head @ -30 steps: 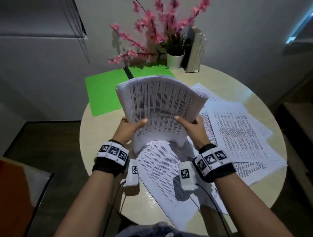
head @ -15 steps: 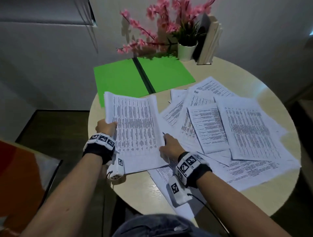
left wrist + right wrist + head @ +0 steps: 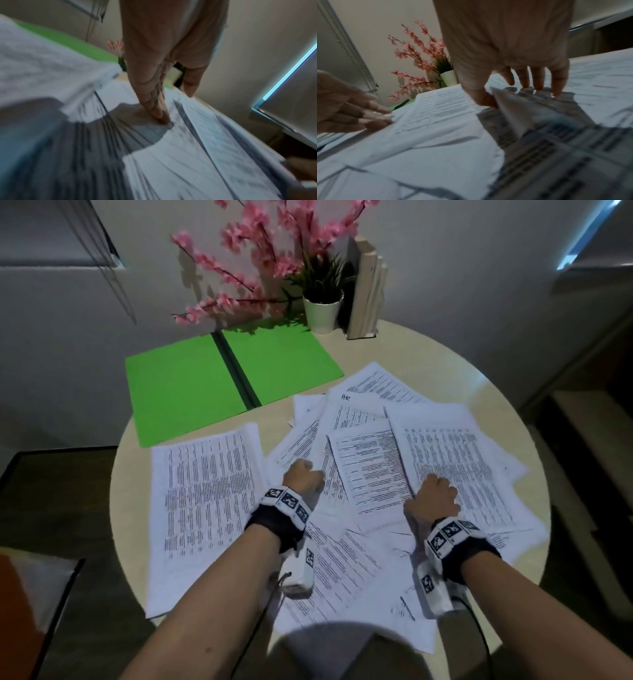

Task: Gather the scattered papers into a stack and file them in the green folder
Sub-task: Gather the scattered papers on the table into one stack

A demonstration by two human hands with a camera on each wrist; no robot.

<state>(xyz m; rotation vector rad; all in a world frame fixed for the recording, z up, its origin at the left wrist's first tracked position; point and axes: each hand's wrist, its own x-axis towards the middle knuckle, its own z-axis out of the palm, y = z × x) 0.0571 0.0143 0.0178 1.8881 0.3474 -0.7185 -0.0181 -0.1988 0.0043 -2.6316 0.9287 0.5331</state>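
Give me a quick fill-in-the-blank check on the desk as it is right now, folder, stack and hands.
1. The green folder lies ____ on the round table.
2. The gathered stack lies to the ____ of both hands.
3. The right hand lifts the edge of a ____ with its thumb.
4. The left hand touches the loose papers with its ____.

Missing words: open; left; sheet; fingertips

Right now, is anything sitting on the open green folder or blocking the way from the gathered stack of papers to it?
Nothing visible. The open green folder lies bare at the table's far left, and the gathered stack of printed papers sits just in front of it, edges almost meeting. The white potted plant stands behind the folder, off the path.
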